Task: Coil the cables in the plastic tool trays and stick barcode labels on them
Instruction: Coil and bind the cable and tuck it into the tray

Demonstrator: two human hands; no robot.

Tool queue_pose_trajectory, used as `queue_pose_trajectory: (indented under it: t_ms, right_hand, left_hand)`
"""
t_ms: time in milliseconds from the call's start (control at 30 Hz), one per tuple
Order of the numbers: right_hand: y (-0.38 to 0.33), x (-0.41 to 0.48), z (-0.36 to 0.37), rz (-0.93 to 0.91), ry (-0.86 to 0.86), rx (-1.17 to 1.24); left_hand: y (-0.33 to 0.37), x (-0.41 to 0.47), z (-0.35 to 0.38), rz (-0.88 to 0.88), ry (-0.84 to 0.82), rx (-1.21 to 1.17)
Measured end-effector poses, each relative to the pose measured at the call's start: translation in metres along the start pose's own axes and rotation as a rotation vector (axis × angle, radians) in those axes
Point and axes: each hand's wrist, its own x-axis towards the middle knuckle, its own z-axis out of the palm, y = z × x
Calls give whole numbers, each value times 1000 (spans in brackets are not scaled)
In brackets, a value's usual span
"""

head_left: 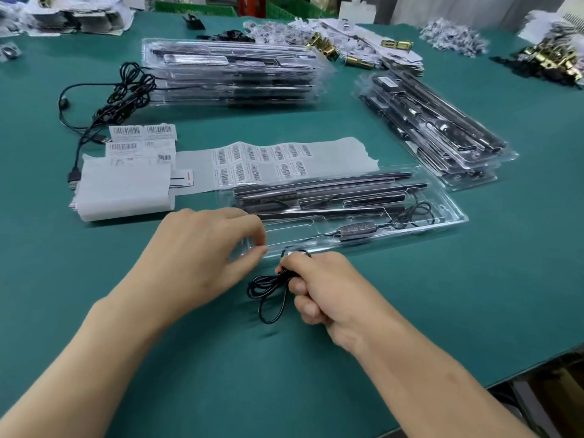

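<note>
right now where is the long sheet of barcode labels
In the head view, the label sheet lies flat mid-table, just behind the near clear tray, right of the white paper stack.

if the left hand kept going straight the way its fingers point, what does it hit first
The near left corner of the clear tray: the left hand has its fingertips at that edge, possibly touching; depth is unclear. The cable bundle in the right hand lies nearer, off that line.

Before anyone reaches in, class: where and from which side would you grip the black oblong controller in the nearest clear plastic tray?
Probably pinch the black oblong controller across its two long sides, coming from above: it lies flat in a recess of the clear plastic tray, with black cable leaving both ends.
</note>
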Motion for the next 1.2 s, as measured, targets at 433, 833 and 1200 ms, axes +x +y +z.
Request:
queue_pose_trajectory:
  t_ms: [433, 833, 1200]
  right_hand:
    - [-6, 0, -12, -8, 33, 54]
    - [-5, 4, -11, -4, 31, 38]
    - [-5, 5, -16, 16, 45, 71]
  left_hand:
    - [2, -3, 6, 46, 87, 54]
    - [6, 9, 16, 140, 101, 9]
    - [7, 25, 6, 360, -111, 182]
